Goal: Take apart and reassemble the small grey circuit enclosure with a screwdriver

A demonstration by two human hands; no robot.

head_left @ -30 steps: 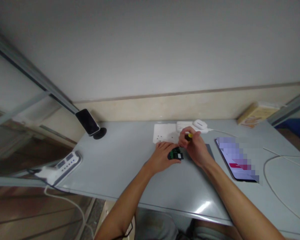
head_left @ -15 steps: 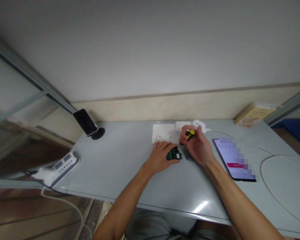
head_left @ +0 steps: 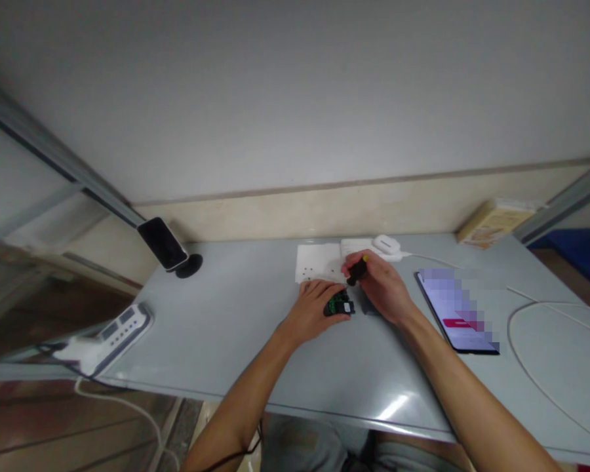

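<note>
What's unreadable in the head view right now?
- Screwdriver tip: too small, hidden between the right hand and the circuit board.
- Board's left part: covered by the left hand.
- Phone screen: pixelated.
- Specks on the white sheet: too small to identify.

left hand (head_left: pixel 314 308) pinning circuit board (head_left: pixel 339 305), right hand (head_left: pixel 381 288) gripping screwdriver (head_left: pixel 356 270)

grey desk (head_left: pixel 216 328) vs plain white wall (head_left: pixel 295 98), beige skirting strip (head_left: pixel 285 213), maybe glass partition (head_left: pixel 39 196) on left
</note>
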